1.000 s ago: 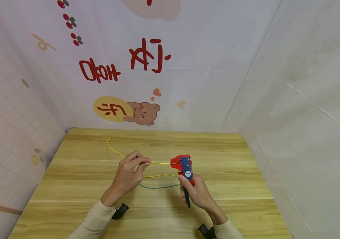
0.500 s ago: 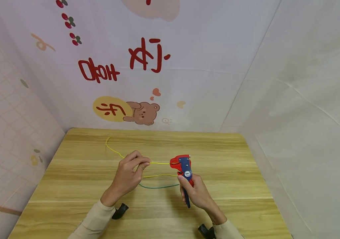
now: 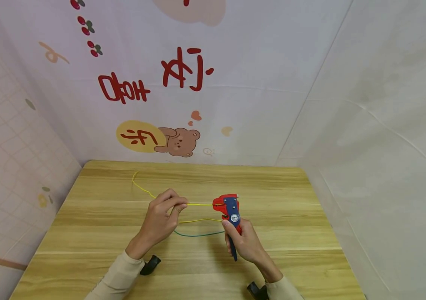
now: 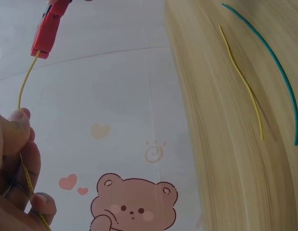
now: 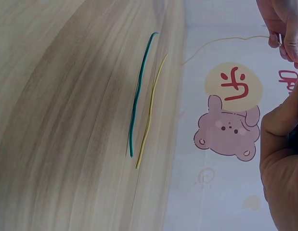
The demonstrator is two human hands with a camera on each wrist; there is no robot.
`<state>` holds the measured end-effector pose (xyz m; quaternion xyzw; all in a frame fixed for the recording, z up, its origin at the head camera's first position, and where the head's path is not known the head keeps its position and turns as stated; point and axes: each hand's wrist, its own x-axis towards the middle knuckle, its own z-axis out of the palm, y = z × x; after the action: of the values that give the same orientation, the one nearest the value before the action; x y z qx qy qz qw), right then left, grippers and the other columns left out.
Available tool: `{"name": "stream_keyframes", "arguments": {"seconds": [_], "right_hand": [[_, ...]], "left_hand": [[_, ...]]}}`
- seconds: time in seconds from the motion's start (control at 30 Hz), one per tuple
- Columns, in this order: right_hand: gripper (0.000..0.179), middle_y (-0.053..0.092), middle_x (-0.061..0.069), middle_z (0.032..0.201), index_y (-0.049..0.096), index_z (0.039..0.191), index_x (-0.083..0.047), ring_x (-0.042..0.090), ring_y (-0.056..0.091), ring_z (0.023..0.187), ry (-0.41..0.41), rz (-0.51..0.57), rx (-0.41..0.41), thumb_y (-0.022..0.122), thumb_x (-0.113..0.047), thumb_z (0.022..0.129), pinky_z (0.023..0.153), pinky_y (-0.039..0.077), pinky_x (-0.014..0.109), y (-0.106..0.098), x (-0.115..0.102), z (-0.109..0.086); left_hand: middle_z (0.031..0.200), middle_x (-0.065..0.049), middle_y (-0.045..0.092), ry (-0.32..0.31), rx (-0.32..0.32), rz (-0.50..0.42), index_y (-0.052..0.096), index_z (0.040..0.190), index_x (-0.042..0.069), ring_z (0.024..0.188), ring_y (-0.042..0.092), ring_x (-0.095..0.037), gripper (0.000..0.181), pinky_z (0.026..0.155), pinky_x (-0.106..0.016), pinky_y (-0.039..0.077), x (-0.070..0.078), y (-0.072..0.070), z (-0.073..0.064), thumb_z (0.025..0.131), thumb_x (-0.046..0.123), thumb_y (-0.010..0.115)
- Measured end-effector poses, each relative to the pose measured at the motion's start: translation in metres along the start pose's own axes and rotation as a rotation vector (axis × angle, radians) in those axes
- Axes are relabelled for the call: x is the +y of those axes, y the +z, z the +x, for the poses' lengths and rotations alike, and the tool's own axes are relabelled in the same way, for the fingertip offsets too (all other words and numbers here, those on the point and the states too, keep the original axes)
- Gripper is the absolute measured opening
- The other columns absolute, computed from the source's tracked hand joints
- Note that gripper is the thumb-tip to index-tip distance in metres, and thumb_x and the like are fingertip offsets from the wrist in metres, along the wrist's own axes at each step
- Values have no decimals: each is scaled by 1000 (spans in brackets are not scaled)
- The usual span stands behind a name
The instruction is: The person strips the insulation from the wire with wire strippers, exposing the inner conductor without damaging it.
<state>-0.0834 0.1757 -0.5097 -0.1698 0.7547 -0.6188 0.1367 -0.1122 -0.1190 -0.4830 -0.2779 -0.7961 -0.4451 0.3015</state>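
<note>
- Head view: the left hand [image 3: 162, 214] pinches the long yellow wire [image 3: 200, 204] between thumb and fingers; the right hand [image 3: 247, 241] is wrapped around the handles of the wire stripper [image 3: 231, 208].
- In the same view, the wire runs almost straight from the left fingers into the tool's mouth, above the table [image 3: 280, 187]. In my judgement, the wire should be fed straight and the tool kept steady while the handles are squeezed.
- Left wrist view: the wire bends a little between the thumb and the tool, so a light pull could help. I cannot tell whether the mouth already bites it, or how deep the end goes.
- In this view, the short yellow wire [image 4: 241, 75] and the green wire [image 4: 276, 61] lie apart on the table.
- Right wrist view: the tool is mostly hidden behind the right hand. No container is seen; the two short wires lie directly on the wood.
</note>
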Motion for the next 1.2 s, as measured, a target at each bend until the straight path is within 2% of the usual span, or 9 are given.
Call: {"name": "stream_keyframes", "arguments": {"seconds": [0.2,0.43,0.73,0.97,1.07,1.2], "right_hand": [[40,60,27,67,63,97,1,5,62,50,-1,4,3,51,-27,123,46,60,38,1,0,0],[43,60,28,67,64,93,1,6,61,49,16,10,9,52,-28,122,45,59,36,3,0,1],[37,61,30,69,63,101,0,7,63,52,9,19,-3,51,-28,123,48,60,36,2,1,1],[46,56,33,64,59,93,10,11,64,46,-21,89,-61,49,-23,123,44,60,48,2,-1,1],[50,56,34,63,58,92,14,11,65,45,-12,106,-66,49,-24,123,44,60,51,2,-1,1],[48,55,34,63,57,93,16,13,65,44,-18,115,-66,48,-21,123,44,60,52,2,-2,0]], "left_hand": [[88,-1,68,41,25,2,86,98,1,73,60,-10,20,68,-18,48,-1,1,1,88,-16,85],[88,-2,69,-20,-9,2,86,98,1,75,61,-10,15,68,-16,48,-1,0,-2,92,-13,84],[88,-1,68,-23,-14,-1,86,99,3,74,61,-8,17,68,-16,48,-1,1,-1,92,-13,84],[89,-1,68,-19,-8,-6,85,99,2,74,63,-9,17,69,-18,50,-1,0,-1,92,-14,84],[90,0,69,-39,-20,-8,85,100,5,76,64,-9,18,71,-17,51,1,-1,0,93,-12,84],[91,0,69,-35,-19,-10,85,101,5,76,65,-9,19,71,-17,52,2,-1,1,93,-12,84]]}}
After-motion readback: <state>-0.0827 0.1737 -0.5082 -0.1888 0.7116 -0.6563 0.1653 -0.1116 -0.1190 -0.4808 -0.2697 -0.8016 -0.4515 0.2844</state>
